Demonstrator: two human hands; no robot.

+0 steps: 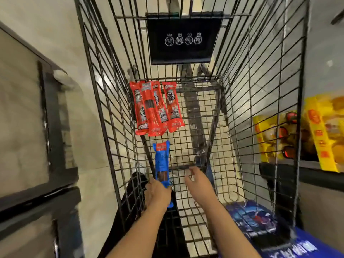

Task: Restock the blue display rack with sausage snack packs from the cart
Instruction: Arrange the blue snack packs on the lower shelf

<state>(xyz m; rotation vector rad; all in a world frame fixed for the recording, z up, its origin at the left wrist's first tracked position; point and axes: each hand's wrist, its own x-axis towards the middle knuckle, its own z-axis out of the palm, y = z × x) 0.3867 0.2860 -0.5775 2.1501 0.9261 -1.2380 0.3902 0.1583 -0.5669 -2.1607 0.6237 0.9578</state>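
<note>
Head view: my left hand [158, 192] grips a blue pack [162, 162] inside the cart [260, 90]; right hand [197, 180] open, red packs [156, 108] at the far end.

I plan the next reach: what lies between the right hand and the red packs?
Head view: only bare cart floor lies between the right hand and the red packs.

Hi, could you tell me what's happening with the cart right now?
A person is reaching into a black wire shopping cart with both hands. The left hand grips a blue sausage snack pack near its lower end, while the right hand is held open beside it, holding nothing. Four red snack packs lie together at the far end of the cart floor. Part of a blue display shows at the lower right, outside the cart.
</note>
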